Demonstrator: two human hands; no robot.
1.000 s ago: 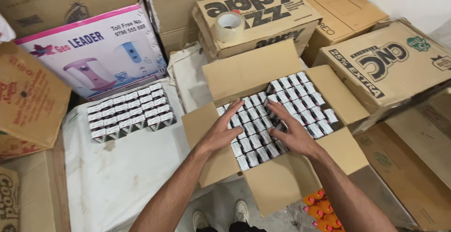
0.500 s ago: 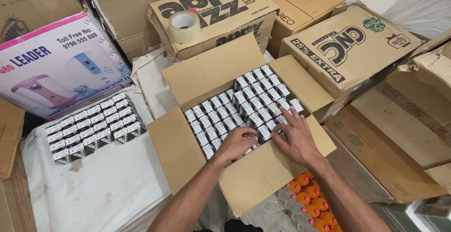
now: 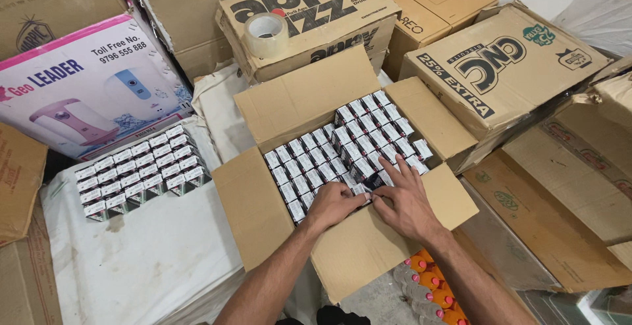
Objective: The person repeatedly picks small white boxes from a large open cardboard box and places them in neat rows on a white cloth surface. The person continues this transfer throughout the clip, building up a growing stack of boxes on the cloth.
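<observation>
Pressing down at the six o'clock edge of an open cardboard carton (image 3: 263, 206), the left hand (image 3: 336, 204), fingers curled, and the flat, open right hand (image 3: 407, 200) touch packed small white boxes (image 3: 342, 149).

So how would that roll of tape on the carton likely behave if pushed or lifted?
The roll of tape lies flat on the printed carton, so a push would probably slide it rather than roll it. It looks like a hollow ring, likely light and easy to pinch through its hole. Stood on edge, it would probably roll off.
</observation>
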